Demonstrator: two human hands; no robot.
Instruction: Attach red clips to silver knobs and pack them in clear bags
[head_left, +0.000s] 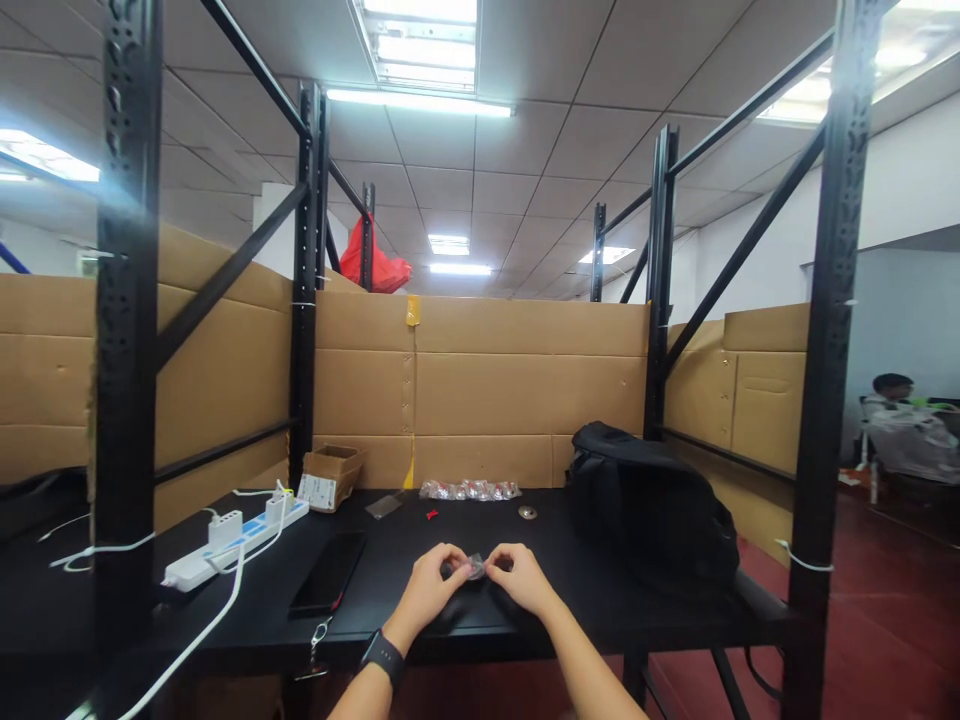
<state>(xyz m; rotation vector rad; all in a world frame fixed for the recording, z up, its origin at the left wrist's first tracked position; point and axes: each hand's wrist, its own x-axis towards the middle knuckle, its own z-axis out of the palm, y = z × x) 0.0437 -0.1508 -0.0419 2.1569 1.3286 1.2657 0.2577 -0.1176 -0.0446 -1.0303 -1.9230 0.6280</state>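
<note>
Both my hands meet over the front middle of the black tabletop (547, 625). Between their fingertips is a small clear plastic packet (476, 568); its contents are too small to make out. My left hand (436, 582), with a dark watch (384, 655) on its wrist, pinches the packet's left side. My right hand (521, 578) pinches at its right edge, thumb and forefinger together. Beyond the hands lie a small red piece (432, 515) and a round metal disc (527, 513). Farther back is a row of several clear packets (470, 490).
A black backpack (652, 510) stands at the right. On the left are a black phone (328, 575), a white power strip (232, 545) with cables, and an opened cardboard box (334, 475). Cardboard panels (525, 390) and black rack posts (300, 280) enclose the table. A person (900, 420) sits far right.
</note>
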